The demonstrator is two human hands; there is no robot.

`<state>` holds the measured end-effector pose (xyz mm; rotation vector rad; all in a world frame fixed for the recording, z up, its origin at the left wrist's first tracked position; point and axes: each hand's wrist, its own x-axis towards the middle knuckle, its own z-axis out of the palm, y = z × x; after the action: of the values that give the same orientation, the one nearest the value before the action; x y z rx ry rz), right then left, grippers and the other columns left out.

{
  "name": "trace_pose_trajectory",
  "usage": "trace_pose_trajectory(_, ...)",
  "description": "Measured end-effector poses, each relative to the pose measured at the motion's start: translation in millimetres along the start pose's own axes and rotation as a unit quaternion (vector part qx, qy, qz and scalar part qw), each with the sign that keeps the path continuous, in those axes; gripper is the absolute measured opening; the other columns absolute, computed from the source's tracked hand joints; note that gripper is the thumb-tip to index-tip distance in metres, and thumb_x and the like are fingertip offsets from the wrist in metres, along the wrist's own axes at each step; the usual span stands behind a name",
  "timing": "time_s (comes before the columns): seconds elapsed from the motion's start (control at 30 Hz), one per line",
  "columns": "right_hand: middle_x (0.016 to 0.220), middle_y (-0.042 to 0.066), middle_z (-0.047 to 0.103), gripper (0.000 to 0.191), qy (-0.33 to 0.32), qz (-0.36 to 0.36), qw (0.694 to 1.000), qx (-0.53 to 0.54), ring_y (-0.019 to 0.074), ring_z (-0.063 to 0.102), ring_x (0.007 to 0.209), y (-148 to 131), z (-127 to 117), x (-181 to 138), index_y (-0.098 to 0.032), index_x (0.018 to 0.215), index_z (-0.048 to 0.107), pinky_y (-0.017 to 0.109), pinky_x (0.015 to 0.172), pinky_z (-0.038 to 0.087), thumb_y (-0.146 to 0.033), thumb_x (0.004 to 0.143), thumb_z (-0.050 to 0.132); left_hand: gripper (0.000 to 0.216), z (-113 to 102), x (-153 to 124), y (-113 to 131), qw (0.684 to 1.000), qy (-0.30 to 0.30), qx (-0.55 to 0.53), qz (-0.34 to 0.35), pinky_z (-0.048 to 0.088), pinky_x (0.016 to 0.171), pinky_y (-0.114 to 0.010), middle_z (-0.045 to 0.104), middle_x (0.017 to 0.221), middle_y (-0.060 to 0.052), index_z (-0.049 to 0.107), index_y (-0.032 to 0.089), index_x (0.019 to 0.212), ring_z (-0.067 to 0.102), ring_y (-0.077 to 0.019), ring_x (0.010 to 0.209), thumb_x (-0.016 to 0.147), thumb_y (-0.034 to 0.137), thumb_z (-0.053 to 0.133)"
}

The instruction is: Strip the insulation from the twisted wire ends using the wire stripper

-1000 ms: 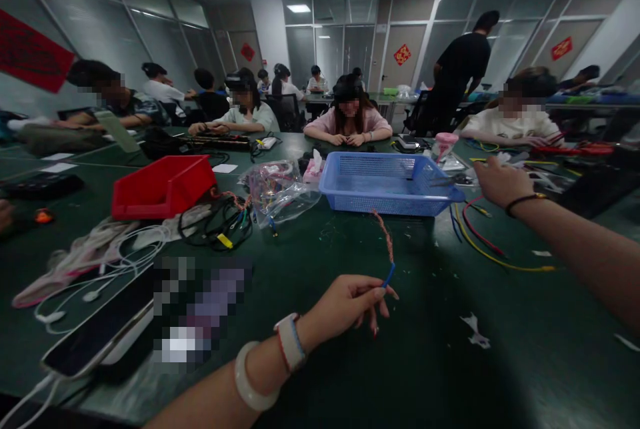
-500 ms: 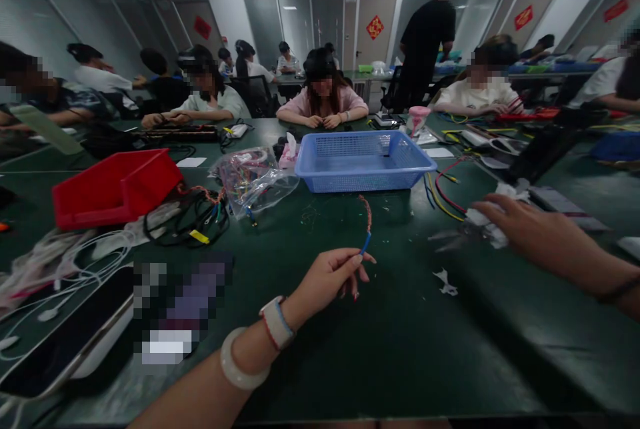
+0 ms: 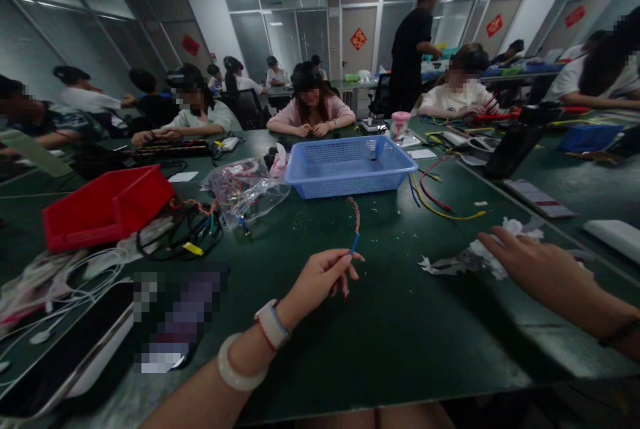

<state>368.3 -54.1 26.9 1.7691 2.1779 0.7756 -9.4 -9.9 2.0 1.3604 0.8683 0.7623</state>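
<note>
My left hand [image 3: 323,275] is closed, pinching a short wire [image 3: 354,241] between thumb and fingers. Blue insulation covers its lower end, and bare twisted copper rises from it in a slight curve. To the right, my right hand [image 3: 537,265] is closed over crumpled white paper scraps [image 3: 493,257] just at the dark green table top. Thin torn strips stick out to the left of its fingers; the fingertips are partly hidden by the scraps.
A blue mesh basket [image 3: 350,190] stands ahead, a red bin [image 3: 107,205] at left. Nearby are a clear bag of wires [image 3: 240,195], loose coloured cables [image 3: 435,205], two phones [image 3: 70,342] at left, another phone [image 3: 540,199] and a black bottle [image 3: 520,142]. Several people sit opposite.
My right hand has moved down to the table with the paper scraps, over where a loose white scrap lay. The left hand keeps its pinch on the wire. The view has shifted slightly.
</note>
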Motion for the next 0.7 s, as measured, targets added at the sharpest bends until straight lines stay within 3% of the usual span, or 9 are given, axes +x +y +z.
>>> trace_pose_trajectory(0.17,0.104,0.014,0.058,0.041,-0.022,0.033,0.998,-0.043,0.0221,0.063,0.074,-5.9,-13.2,22.2,-0.02,0.104,0.058,0.032,0.051,0.048,-0.001,0.084,0.029,0.037,1.0,-0.7,0.5,1.0,-0.003,0.001,-0.006,0.034,0.039,-0.015,0.065,0.076,-0.003,0.065,0.013,0.108,0.057,-0.0069,0.048,0.088,0.042,0.055)
trace_pose_trajectory(0.33,0.095,0.016,0.057,0.036,-0.011,0.074,0.997,-0.021,0.0246,0.065,0.07,4.8,-38.8,76.5,-0.011,0.102,0.056,0.03,0.047,0.039,-0.005,0.089,0.023,0.04,0.8,-0.4,0.4,1.0,0.0,-0.004,-0.011,0.034,0.039,-0.015,0.064,0.075,-0.003,0.065,0.012,0.107,0.056,-0.0067,0.047,0.086,0.045,0.056)
trace_pose_trajectory(0.53,0.1,0.02,0.058,0.028,0.029,0.141,0.983,0.117,0.0265,0.064,0.084,18.5,-83.1,154.3,-0.007,0.106,0.054,0.034,0.065,0.041,-0.012,0.091,0.032,0.038,-1.0,1.1,-1.2,1.0,0.005,-0.018,-0.008,0.034,0.039,-0.015,0.063,0.074,-0.002,0.065,0.012,0.106,0.054,-0.0056,0.046,0.086,0.044,0.056)
trace_pose_trajectory(0.7,0.108,0.024,0.056,0.036,0.026,0.124,0.982,0.14,0.0257,0.06,0.096,18.2,-84.4,206.7,-0.001,0.116,0.051,0.032,0.072,0.04,-0.013,0.095,0.024,0.038,-1.7,1.9,-2.8,1.0,0.003,-0.015,-0.008,0.033,0.038,-0.015,0.064,0.073,-0.002,0.065,0.012,0.105,0.055,-0.006,0.046,0.087,0.044,0.056)
